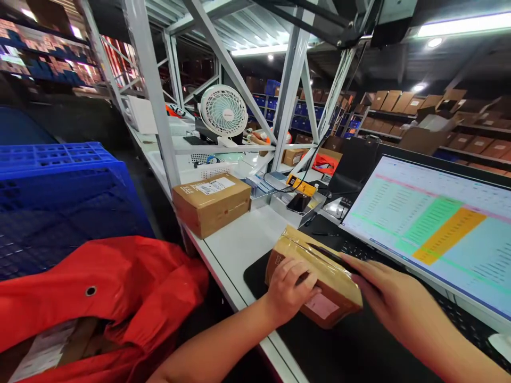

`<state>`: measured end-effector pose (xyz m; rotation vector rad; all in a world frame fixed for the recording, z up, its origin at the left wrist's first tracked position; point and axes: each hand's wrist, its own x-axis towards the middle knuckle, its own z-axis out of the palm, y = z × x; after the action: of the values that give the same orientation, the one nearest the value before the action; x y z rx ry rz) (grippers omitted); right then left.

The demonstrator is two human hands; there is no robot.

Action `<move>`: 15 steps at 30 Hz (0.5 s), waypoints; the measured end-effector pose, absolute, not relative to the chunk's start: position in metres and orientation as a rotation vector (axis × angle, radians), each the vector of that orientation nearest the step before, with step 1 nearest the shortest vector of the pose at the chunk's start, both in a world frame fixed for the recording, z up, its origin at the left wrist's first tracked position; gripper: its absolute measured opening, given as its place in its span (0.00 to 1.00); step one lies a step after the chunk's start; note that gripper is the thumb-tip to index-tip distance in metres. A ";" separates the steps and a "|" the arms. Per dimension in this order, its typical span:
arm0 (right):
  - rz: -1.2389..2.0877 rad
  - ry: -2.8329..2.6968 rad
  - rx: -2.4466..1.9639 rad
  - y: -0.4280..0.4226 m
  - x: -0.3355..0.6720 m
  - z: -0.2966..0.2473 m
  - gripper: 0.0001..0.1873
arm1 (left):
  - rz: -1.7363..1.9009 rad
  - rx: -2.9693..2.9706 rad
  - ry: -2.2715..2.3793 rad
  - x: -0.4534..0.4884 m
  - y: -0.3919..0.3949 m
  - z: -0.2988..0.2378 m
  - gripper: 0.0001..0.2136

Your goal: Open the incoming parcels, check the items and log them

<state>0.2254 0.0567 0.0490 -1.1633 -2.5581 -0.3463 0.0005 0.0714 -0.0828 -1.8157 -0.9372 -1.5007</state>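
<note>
A small cardboard box wrapped in clear tape (315,276), with a pink label on its near face, lies tilted on a black desk mat (255,276). My left hand (291,290) grips the box's near left side. My right hand (383,290) lies flat with its fingers extended, and the fingertips touch the box's upper right edge. The box's underside is hidden.
A keyboard (359,250) and a spreadsheet monitor (431,229) stand to the right. A labelled cardboard box (211,205) sits on the white bench (235,244) ahead. To the left are a blue crate (59,202) and a red bag (99,298). Steel shelving stands behind.
</note>
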 end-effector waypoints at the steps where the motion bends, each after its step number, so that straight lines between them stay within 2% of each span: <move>1: -0.418 -2.631 -1.185 0.064 0.197 0.055 0.22 | -1.524 -1.807 -0.921 0.000 0.071 -0.083 0.11; 6: -0.708 -2.891 -1.412 0.079 0.120 0.076 0.31 | -1.612 -1.796 -0.853 -0.003 0.072 -0.087 0.08; 11: -0.770 -2.983 -1.495 0.068 0.131 0.081 0.35 | -1.620 -1.822 -0.827 -0.006 0.073 -0.089 0.08; 15: -0.821 -2.934 -1.481 0.061 0.138 0.075 0.33 | -1.613 -1.863 -0.823 -0.008 0.073 -0.088 0.10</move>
<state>0.1383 0.0612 0.0749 -1.4813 -2.9336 -0.8210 -0.0076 0.0728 -0.0884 -1.8632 -0.8226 -1.6128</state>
